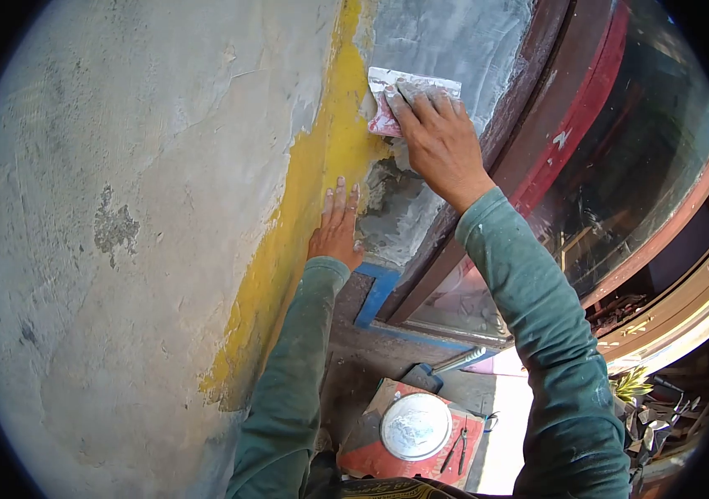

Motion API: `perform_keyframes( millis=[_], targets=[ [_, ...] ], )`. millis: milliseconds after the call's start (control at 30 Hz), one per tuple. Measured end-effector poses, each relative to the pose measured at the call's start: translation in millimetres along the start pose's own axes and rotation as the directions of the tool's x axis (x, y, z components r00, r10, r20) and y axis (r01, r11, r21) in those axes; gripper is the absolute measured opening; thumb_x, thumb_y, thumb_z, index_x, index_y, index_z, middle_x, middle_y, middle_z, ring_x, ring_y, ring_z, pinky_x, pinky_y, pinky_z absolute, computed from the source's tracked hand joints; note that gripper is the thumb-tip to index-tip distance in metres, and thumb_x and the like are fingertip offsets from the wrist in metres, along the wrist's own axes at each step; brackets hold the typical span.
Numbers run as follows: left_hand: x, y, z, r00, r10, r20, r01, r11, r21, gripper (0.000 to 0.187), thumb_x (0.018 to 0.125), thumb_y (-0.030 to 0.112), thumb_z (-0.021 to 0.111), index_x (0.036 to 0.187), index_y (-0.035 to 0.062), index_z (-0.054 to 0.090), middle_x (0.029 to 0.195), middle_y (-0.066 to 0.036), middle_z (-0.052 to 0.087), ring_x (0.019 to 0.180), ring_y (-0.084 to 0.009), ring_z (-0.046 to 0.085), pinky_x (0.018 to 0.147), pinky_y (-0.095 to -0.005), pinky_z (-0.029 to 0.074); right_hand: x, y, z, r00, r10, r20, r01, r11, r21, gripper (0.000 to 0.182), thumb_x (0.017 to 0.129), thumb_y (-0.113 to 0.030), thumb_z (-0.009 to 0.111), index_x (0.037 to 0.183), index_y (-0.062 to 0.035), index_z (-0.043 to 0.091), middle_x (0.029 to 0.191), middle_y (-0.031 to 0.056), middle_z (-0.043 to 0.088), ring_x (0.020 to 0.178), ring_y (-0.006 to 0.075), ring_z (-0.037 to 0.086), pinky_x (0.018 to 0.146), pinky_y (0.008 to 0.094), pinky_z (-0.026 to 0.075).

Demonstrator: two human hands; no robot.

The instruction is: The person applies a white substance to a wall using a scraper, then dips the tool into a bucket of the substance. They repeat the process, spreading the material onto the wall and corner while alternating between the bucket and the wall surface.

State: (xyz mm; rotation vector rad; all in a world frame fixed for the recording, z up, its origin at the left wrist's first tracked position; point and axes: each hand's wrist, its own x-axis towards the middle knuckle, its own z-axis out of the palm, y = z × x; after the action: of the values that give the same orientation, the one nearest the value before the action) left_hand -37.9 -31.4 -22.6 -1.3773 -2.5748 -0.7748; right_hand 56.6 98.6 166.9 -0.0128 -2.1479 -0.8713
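Note:
My right hand presses a flat, card-like putty spreader against the upper wall, fingers laid over its face. White and reddish smears cover the spreader. It sits on the grey-coated strip beside the yellow painted edge. Lower and to the left, my left hand rests flat on the yellow corner, fingers stretched out and whitened at the tips, holding nothing. Between the hands is a rough, dark patch of bare wall with wet-looking grey filler below it.
Brown and red window frame with glass stands at right. Below, a red board carries a round white container and pliers. A dark tool with a pale handle lies behind. Scrap pieces are piled at lower right.

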Motion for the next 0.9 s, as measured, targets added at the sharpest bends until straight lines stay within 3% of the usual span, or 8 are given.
perform_keyframes(
  millis=[67, 333, 400, 600, 700, 800, 867, 900],
  targets=[
    [-2.2, 1.0, 3.0, 1.0, 0.004, -0.008, -0.004, 1.0, 0.006, 0.108, 0.077, 0.013, 0.077, 0.161, 0.019, 0.01, 0.168, -0.006, -0.001, 0.154, -0.0297, 0.011, 0.117, -0.0477, 0.034, -21.3, -8.6, 11.2, 1.0, -0.01, 0.03, 0.009, 1.0, 0.006, 0.043, 0.086, -0.015, 0.058, 0.127, -0.0032, 0.06, 0.125, 0.0102, 0.06, 0.115, 0.0276, 0.055, 0.097, 0.0407, 0.043],
    [-36.6, 9.1, 55.2, 0.999, -0.043, 0.032, 0.051, 0.938, -0.344, 0.106, 0.077, 0.008, 0.076, 0.16, 0.0175, 0.011, 0.167, -0.012, 0.005, 0.152, -0.0342, 0.017, 0.116, -0.0434, 0.037, -89.6, -39.2, 57.1, 0.986, -0.116, 0.118, 0.113, 0.993, 0.032, 0.045, 0.09, -0.022, 0.053, 0.131, -0.0041, 0.059, 0.139, 0.009, 0.051, 0.123, 0.0267, 0.049, 0.099, 0.0412, 0.042],
    [-49.3, 8.9, 72.5, 0.999, -0.033, 0.016, 0.037, 0.937, -0.348, 0.107, 0.076, 0.008, 0.077, 0.16, 0.0175, 0.011, 0.167, -0.013, 0.005, 0.152, -0.035, 0.017, 0.116, -0.0437, 0.037, -113.3, -48.9, 69.2, 0.971, -0.169, 0.171, 0.151, 0.982, 0.111, 0.053, 0.092, -0.019, 0.051, 0.143, -0.0056, 0.05, 0.144, 0.0084, 0.048, 0.123, 0.0271, 0.049, 0.1, 0.0417, 0.04],
    [-75.8, 3.4, 69.7, 0.996, -0.081, 0.024, 0.085, 0.943, -0.322, 0.107, 0.076, 0.005, 0.076, 0.16, 0.0165, 0.012, 0.167, -0.014, 0.005, 0.151, -0.0366, 0.018, 0.116, -0.0445, 0.037, -163.6, -76.3, 71.9, 0.928, -0.222, 0.3, 0.179, 0.97, 0.164, 0.053, 0.092, -0.022, 0.051, 0.143, -0.005, 0.05, 0.142, 0.0084, 0.049, 0.126, 0.0264, 0.047, 0.101, 0.0414, 0.04],
    [-74.8, 1.0, 49.3, 0.994, -0.108, -0.012, 0.098, 0.938, -0.334, 0.104, 0.077, 0.005, 0.074, 0.16, 0.0155, 0.012, 0.167, -0.014, 0.006, 0.151, -0.0368, 0.017, 0.117, -0.0446, 0.034, -163.7, -79.9, 52.0, 0.861, -0.336, 0.382, 0.203, 0.915, 0.348, 0.048, 0.088, -0.018, 0.056, 0.134, -0.0039, 0.057, 0.126, 0.0065, 0.058, 0.113, 0.0256, 0.052, 0.096, 0.042, 0.042],
    [-59.4, 1.4, 35.6, 0.99, -0.086, -0.11, 0.048, 0.95, -0.309, 0.102, 0.079, 0.005, 0.072, 0.16, 0.0151, 0.011, 0.167, -0.014, 0.006, 0.151, -0.0369, 0.017, 0.117, -0.0447, 0.034, -108.7, -54.2, 4.2, 0.944, -0.19, 0.271, 0.096, 0.94, 0.326, 0.042, 0.088, -0.017, 0.057, 0.128, -0.0035, 0.06, 0.121, 0.0091, 0.061, 0.11, 0.0272, 0.055, 0.094, 0.0427, 0.042],
    [-49.4, 6.1, 29.5, 0.984, -0.054, -0.167, 0.008, 0.964, -0.266, 0.103, 0.079, 0.007, 0.073, 0.16, 0.0154, 0.01, 0.167, -0.013, 0.005, 0.151, -0.0369, 0.018, 0.116, -0.0448, 0.036, -51.4, -18.6, -25.0, 0.999, -0.037, -0.018, 0.04, 0.976, 0.212, 0.043, 0.084, -0.01, 0.06, 0.127, -0.0041, 0.06, 0.117, 0.01, 0.061, 0.106, 0.0294, 0.055, 0.09, 0.0418, 0.043],
    [-45.2, 10.8, 24.1, 0.987, -0.043, -0.156, -0.005, 0.956, -0.294, 0.103, 0.079, 0.007, 0.072, 0.16, 0.0156, 0.01, 0.167, -0.013, 0.005, 0.151, -0.0368, 0.018, 0.117, -0.0447, 0.036, -24.8, 1.7, -40.2, 0.998, 0.039, -0.054, -0.029, 0.985, 0.167, 0.044, 0.083, -0.009, 0.061, 0.127, -0.0058, 0.06, 0.116, 0.0096, 0.062, 0.105, 0.0298, 0.055, 0.088, 0.0414, 0.044]
  ],
)
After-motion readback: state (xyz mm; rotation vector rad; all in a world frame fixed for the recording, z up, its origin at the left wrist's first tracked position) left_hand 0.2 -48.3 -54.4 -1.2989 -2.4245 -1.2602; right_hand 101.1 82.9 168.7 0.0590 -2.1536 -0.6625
